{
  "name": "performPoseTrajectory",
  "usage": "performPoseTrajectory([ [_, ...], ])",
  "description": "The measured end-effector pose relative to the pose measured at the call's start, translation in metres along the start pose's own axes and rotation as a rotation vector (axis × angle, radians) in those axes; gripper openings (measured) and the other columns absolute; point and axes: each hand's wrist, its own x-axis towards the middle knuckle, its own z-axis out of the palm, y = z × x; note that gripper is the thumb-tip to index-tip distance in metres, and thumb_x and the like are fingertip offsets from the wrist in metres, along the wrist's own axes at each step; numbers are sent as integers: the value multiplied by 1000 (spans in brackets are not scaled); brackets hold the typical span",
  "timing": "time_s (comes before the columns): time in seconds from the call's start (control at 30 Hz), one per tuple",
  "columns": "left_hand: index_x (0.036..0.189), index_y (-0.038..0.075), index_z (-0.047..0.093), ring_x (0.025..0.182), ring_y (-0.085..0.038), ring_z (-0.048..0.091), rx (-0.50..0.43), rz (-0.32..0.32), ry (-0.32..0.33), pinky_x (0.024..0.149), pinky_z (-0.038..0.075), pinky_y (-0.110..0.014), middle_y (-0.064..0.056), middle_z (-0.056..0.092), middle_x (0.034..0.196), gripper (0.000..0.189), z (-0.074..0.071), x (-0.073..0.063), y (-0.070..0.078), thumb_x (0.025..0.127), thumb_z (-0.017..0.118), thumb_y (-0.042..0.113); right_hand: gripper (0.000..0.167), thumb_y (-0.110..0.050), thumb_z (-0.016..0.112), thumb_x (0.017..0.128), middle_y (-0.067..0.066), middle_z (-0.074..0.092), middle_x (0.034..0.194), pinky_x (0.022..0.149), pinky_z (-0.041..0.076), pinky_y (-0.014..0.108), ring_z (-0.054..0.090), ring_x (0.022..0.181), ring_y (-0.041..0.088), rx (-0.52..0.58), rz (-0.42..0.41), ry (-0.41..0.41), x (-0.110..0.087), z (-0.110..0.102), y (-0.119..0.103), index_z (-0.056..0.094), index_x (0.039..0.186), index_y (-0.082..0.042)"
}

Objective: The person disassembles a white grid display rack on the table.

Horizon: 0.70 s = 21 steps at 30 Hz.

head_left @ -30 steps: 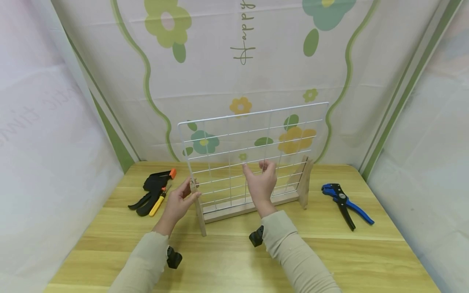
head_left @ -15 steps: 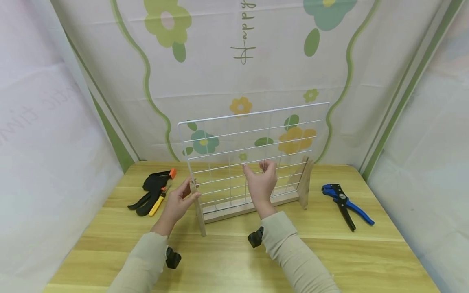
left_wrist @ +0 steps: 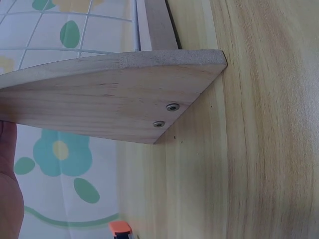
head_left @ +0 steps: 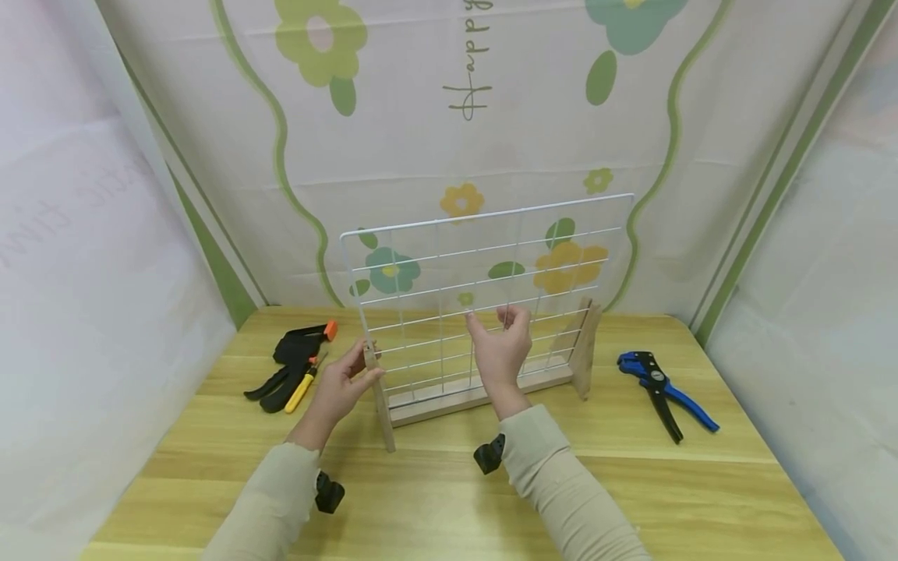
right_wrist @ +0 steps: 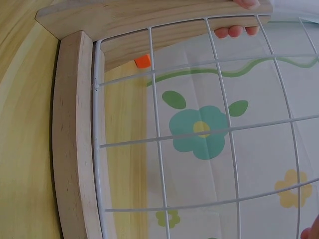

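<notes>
A white wire grid panel [head_left: 436,222] stands upright in a wooden stand. The stand has a left side piece [head_left: 383,409], a right side piece [head_left: 585,354] and a crossbar [head_left: 449,407] along the bottom. My left hand [head_left: 340,386] grips the upper end of the left side piece between thumb and fingers. In the left wrist view that piece's outer face shows two metal fasteners [left_wrist: 172,107]. My right hand [head_left: 501,354] holds the grid near its middle, fingers curled at the wires; some fingertips are hidden. The right wrist view shows the grid's lower edge beside the crossbar.
A black tool with an orange tip [head_left: 295,358] and a yellow-handled screwdriver [head_left: 302,391] lie left of the stand. Blue and black wire strippers [head_left: 659,389] lie to the right. A flowered cloth [head_left: 393,156] hangs behind the wooden table [head_left: 435,506].
The head view has shifted very slightly. Both hands keep their places on the stand and the grid.
</notes>
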Motion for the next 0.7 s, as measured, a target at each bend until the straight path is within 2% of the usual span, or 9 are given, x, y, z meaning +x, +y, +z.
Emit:
performPoseTrajectory([
  [0.5,135,-12,37,107,-41,56,17,-30,-33,85,47,-52,-28,55,120,60,-2,0,5,84,66,2,44,-15,77,73,11,51,98,102,39,38,51,102,24,52,40,-9,-2,3,-1,44,97,-1],
  [0.7,136,-10,35,107,-39,57,20,-35,-32,85,48,-49,-27,55,122,62,-4,1,4,84,65,2,43,-16,75,73,11,48,96,86,43,40,47,97,26,34,-9,-30,1,7,-6,42,96,-1],
])
